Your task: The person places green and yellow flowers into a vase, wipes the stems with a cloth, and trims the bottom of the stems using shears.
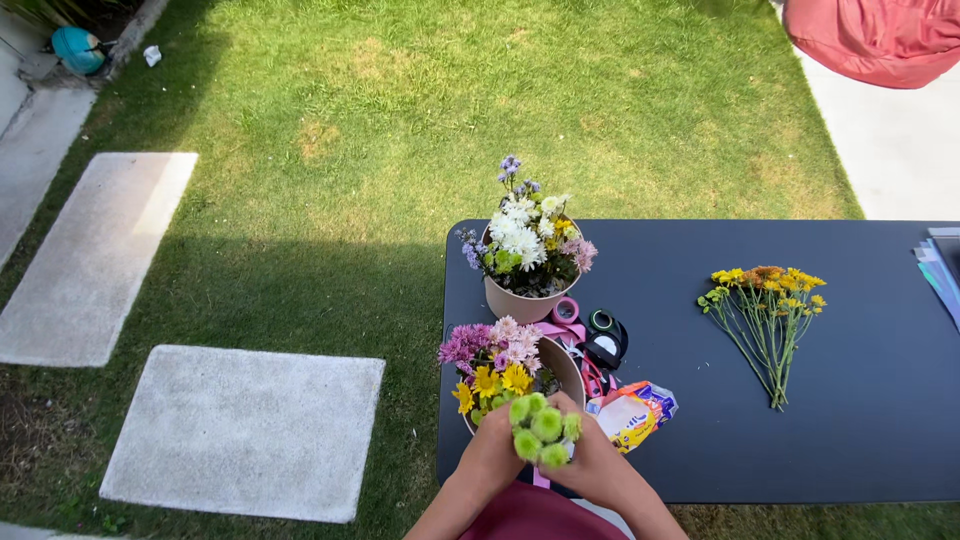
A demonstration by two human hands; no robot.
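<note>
A sunny green lawn (400, 120) with flat grey stone slabs (245, 432) lies around a dark matte table (870, 400), whose right side is cut off by the picture edge. At the near left corner of the table, the left hand (490, 455) and the right hand (590, 465) are closed together around a bunch of round green button flowers (543, 428); the stems are hidden inside the fingers. Just behind the bunch stands a beige round pot with pink and yellow flowers (500, 365), partly hidden by the hands. At the far left edge stands a second beige pot with white and purple flowers (525, 250). Between the pots lie tape rolls and pink ribbon (590, 335), hard to make out. A crumpled orange packet (632, 412) lies beside the right hand. Loose yellow and orange flowers with thin green stems (770, 315) lie at mid-table.
</note>
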